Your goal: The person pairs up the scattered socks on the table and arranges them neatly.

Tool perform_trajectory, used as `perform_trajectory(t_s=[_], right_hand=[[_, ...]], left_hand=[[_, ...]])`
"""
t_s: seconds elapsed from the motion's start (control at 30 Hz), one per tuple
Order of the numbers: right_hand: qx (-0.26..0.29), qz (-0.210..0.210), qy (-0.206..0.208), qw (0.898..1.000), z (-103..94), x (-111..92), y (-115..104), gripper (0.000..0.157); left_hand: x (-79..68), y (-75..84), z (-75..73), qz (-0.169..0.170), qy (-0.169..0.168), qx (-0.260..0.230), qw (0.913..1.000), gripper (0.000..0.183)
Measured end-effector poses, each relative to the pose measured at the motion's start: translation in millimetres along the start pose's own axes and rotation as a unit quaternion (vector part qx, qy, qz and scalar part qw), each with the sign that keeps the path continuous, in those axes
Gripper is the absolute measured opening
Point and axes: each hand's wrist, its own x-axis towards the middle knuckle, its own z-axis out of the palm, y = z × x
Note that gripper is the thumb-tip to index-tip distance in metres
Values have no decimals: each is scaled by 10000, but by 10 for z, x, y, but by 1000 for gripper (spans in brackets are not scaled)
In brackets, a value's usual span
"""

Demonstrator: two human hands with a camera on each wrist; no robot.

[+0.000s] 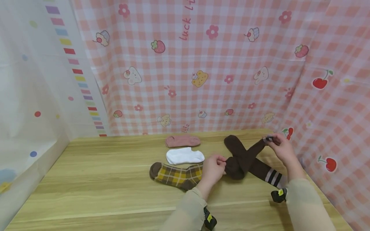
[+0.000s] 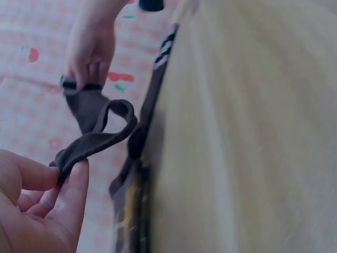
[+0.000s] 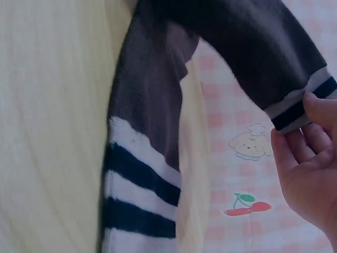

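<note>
Two dark brown socks with striped cuffs are at the right of the table. One sock [image 1: 261, 168] lies flat, its grey and black banded cuff [image 3: 142, 184] toward the front right. The other sock [image 1: 251, 155] is lifted and crosses over it. My right hand [image 1: 281, 147] pinches this upper sock at its striped cuff [image 3: 295, 108]. My left hand [image 1: 213, 168] pinches the same sock's other end between thumb and fingers, and the fabric [image 2: 92, 145] sags in a loop between the hands.
Left of the brown socks lie a plaid yellow-brown sock [image 1: 173, 175], partly behind my left hand, a white ankle sock [image 1: 185, 156] and a pink sock [image 1: 182, 141]. A checked pink curtain [image 1: 179, 96] hangs behind the wooden table [image 1: 110, 179] and along its right side.
</note>
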Motion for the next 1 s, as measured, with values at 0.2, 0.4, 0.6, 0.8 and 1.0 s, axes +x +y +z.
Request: perform_trajectory(t_s=[0.2, 0.4, 0.6, 0.8, 1.0], right_hand=[[802, -545, 68, 9953, -52, -63, -8, 20], [1281, -772, -89, 9887, -70, -111, -68, 14], [1329, -1078, -274, 9849, -51, -135, -166, 16], [1380, -1445, -468, 9787, 32, -116, -245, 14], [1858, -1659, -899, 9643, 134, -99, -302, 12]], left_hand=[[56, 35, -235, -141, 119, -375, 9991, 7], [102, 25, -463, -240, 340, -646, 9970, 7], [122, 27, -668, -293, 511, -847, 9947, 8], [145, 42, -809, -201, 712, -668, 9950, 7], [156, 23, -969, -235, 803, -483, 9953, 7]])
